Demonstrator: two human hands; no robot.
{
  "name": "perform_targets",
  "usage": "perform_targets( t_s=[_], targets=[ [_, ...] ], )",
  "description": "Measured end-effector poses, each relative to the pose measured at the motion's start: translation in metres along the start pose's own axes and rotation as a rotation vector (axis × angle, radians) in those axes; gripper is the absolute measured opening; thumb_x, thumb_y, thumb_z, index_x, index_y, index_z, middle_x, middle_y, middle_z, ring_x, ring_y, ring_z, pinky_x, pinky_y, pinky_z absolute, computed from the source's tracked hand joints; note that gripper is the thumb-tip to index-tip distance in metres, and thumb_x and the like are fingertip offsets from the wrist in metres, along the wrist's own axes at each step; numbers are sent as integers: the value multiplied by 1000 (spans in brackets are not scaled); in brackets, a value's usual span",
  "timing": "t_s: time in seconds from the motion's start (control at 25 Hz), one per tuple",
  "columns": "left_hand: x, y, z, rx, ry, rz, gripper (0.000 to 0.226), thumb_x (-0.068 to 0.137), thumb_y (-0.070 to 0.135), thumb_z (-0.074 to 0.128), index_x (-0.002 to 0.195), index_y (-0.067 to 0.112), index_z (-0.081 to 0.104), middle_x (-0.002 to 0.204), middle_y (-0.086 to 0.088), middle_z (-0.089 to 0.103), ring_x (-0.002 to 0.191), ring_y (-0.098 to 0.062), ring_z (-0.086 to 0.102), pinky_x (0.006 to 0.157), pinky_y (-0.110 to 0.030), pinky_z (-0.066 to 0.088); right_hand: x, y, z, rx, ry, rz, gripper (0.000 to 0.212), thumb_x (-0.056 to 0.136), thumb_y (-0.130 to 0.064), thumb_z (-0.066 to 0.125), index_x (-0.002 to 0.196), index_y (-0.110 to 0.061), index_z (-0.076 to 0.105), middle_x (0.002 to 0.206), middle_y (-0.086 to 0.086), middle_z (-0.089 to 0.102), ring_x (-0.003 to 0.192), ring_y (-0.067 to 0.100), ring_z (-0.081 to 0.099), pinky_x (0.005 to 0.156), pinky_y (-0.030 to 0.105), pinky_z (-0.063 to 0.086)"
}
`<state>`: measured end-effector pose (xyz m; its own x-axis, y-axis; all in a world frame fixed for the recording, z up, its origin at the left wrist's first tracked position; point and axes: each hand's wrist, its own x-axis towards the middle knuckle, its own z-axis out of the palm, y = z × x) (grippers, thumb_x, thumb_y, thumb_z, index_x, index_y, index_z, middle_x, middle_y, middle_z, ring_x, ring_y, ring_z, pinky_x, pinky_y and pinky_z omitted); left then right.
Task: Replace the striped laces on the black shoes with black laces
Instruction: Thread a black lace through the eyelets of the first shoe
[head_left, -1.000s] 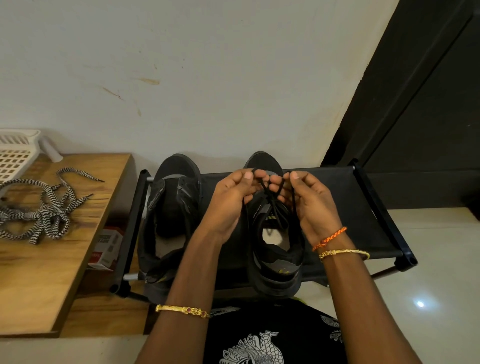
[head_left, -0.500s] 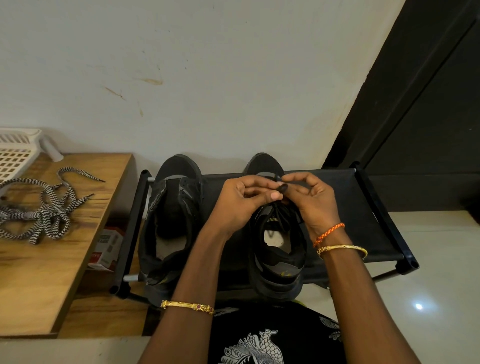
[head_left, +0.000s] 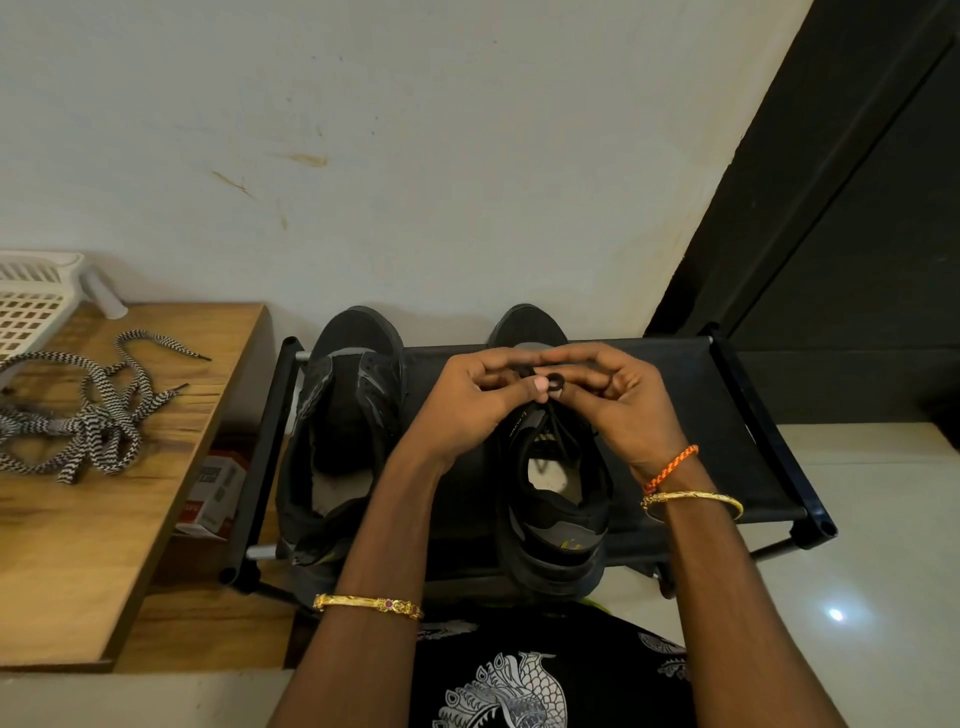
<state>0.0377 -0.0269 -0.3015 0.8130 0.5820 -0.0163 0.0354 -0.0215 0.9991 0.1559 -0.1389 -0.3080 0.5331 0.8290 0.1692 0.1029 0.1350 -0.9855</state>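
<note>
wooden table, white basket, black rack

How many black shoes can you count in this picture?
2. One shoe stands on the rack's left side, untouched. The other shoe is beside it, under both hands. None seems hidden.

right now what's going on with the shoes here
A person is lacing the right-hand black shoe on a low black rack. Both the left hand and the right hand pinch a black lace over the front of that shoe, a small loop showing between the fingers. The other black shoe sits beside it with no lace visible. The striped laces lie in a loose heap on the wooden table to the left.
</note>
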Motion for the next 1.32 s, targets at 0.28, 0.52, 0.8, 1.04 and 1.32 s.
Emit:
perform_targets(
  t_s=[0.28, 0.52, 0.8, 1.04, 1.32],
  targets=[
    [1, -1, 2, -50, 55, 19, 25, 83, -2, 66, 107, 4, 69, 93, -9, 73, 84, -12, 71, 80, -18, 53, 3, 2, -7, -59, 37, -12, 27, 82, 7, 62, 102, -10, 68, 80, -7, 74, 78, 7, 70, 70, 15, 53],
    [1, -2, 1, 267, 120, 145, 24, 79, 6, 73, 103, 7, 73, 98, -6, 73, 92, -1, 66, 93, -23, 50, 9, 7, -4, -138, 100, 56, 19, 86, 0, 62, 85, -18, 69, 68, -10, 71, 64, 2, 65, 58, 13, 51],
    [0, -2, 1, 861, 131, 478, 24, 87, 15, 65, 110, 12, 72, 89, -1, 72, 90, -25, 49, 77, -33, 44, 14, 7, 6, -78, 149, 144, 11, 88, -1, 61, 83, -9, 68, 64, -4, 68, 58, 2, 64, 61, 15, 54],
    [-3, 0, 9, 1055, 295, 453, 15, 91, 24, 57, 94, 24, 71, 86, 11, 67, 93, -15, 40, 72, -28, 13, 14, 7, 5, -48, 218, 189, 13, 89, -2, 60, 98, -10, 65, 79, 4, 67, 68, 7, 64, 58, 13, 51],
    [4, -6, 8, 654, 61, -13, 15, 97, 28, 49, 88, 30, 61, 92, 7, 53, 103, -15, 43, 89, -35, 27, 10, 8, -3, -180, 262, 125, 21, 92, -12, 57, 72, -14, 64, 68, -2, 61, 61, -3, 55, 57, 8, 44]
  ],
)
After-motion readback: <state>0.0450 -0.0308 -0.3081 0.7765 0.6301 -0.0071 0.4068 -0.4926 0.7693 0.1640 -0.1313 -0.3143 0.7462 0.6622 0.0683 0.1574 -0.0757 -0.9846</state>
